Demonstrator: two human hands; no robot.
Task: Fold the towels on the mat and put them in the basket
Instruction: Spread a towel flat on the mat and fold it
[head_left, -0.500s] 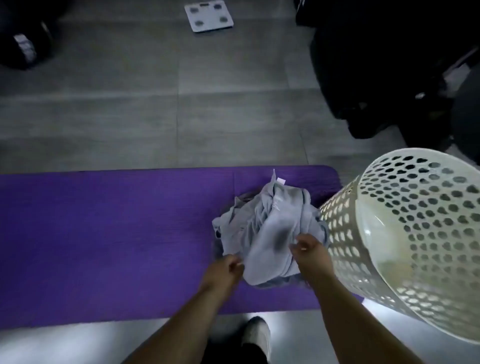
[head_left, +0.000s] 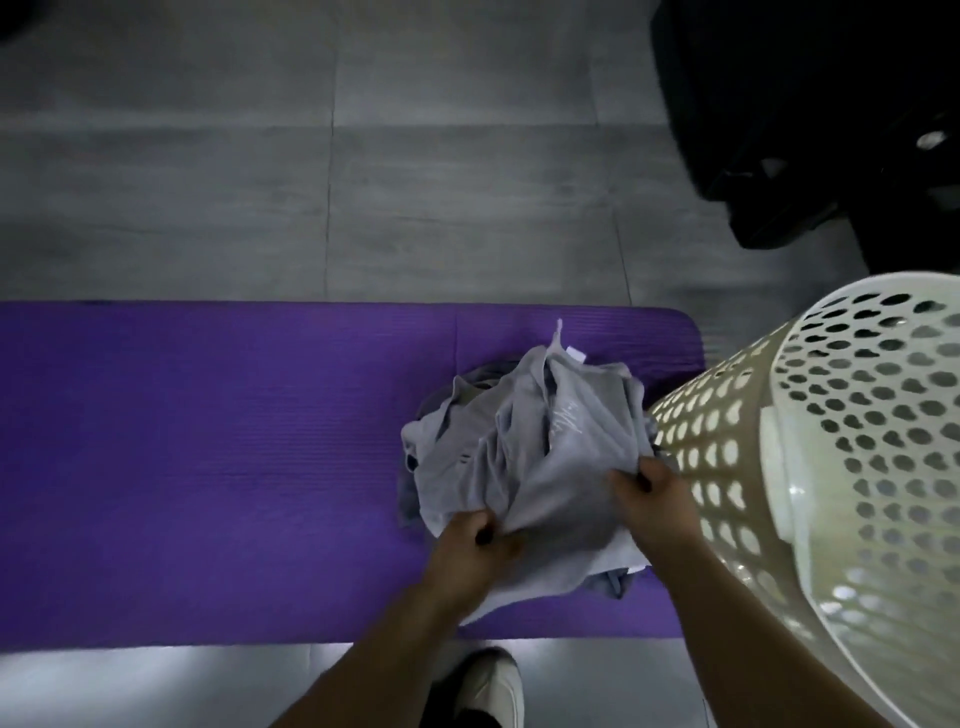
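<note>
Down low, left hand (head_left: 475, 540) and right hand (head_left: 652, 493) both pinch the crumpled grey towel (head_left: 524, 457), forearms angled inward

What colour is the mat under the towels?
Purple; the mat shows best in the head view.

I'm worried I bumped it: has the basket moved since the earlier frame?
No. The basket still stands at the mat's right end, beside the towels.

Two bare forearms (head_left: 395, 639) reach forward from the bottom edge. The left hand (head_left: 475, 540), knuckles up, has its fingers curled and pinches a grey towel (head_left: 566, 467). The right hand (head_left: 657, 501), near it, grips the same towel's edge.
</note>
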